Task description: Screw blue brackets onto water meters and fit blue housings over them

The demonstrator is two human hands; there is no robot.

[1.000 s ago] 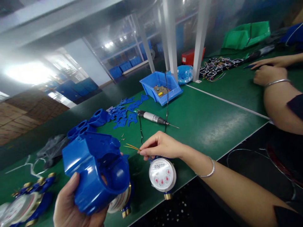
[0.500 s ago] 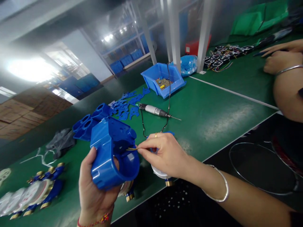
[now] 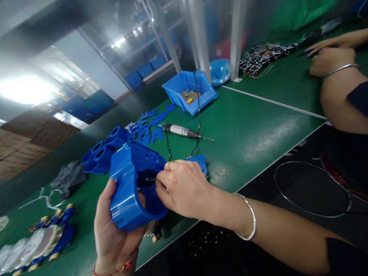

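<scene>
My left hand holds a blue plastic meter housing up over the green bench. My right hand pinches thin yellow wires and pushes them into the round opening of the housing. A ring and a silver bangle show on that hand and wrist. A blue flat plate lies just behind my right hand. A brass fitting of a water meter peeks out under the housing; the meter's dial is hidden.
An electric screwdriver with its cable lies mid-bench. Behind it are blue flat plates, more blue housings and a blue bin of screws. Finished meters sit at the left. Another person's arms rest at the right.
My right hand carried the yellow wires from above the dial meter over to the housing and now feeds them into its opening. The housing was raised and turned toward that hand.
</scene>
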